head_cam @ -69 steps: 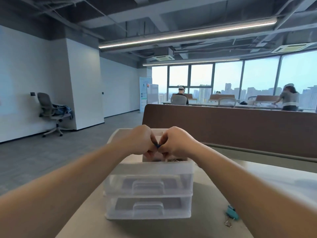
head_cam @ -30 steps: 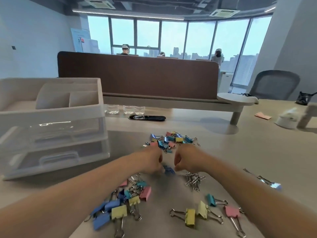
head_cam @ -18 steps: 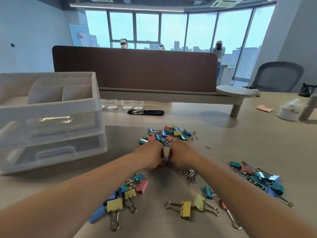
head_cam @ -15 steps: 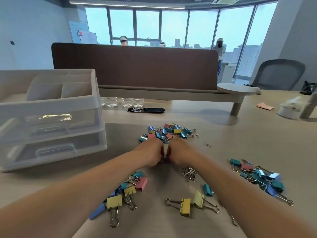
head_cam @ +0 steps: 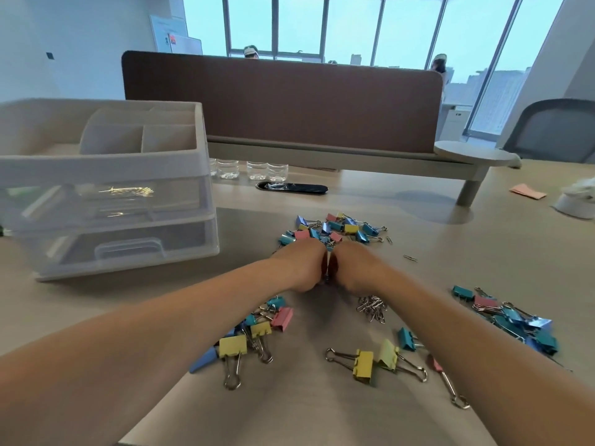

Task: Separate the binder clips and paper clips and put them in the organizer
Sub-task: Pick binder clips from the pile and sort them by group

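Note:
My left hand [head_cam: 301,265] and my right hand [head_cam: 354,267] sit fist to fist on the table, fingers curled, pinching something small between them that is almost hidden. Just beyond them lies a heap of small coloured binder clips [head_cam: 335,228]. Larger binder clips [head_cam: 254,329] lie under my left forearm. A bunch of silver paper clips [head_cam: 372,309] is beside my right wrist. Yellow binder clips [head_cam: 363,365] lie near me, and another pile of binder clips [head_cam: 512,320] at right. The translucent organizer [head_cam: 96,170], with two shut drawers and a divided top tray, stands at left.
A brown desk divider [head_cam: 283,101] runs across the back, with small water bottles [head_cam: 248,170] and a black cable slot [head_cam: 291,188] before it. Two loose paper clips [head_cam: 410,258] lie right of the far heap. A grey chair [head_cam: 553,130] stands at right.
The view swung from the organizer to the clip piles. My hands came down from above the organizer to the table, still pressed together, and have barely moved in the last half second.

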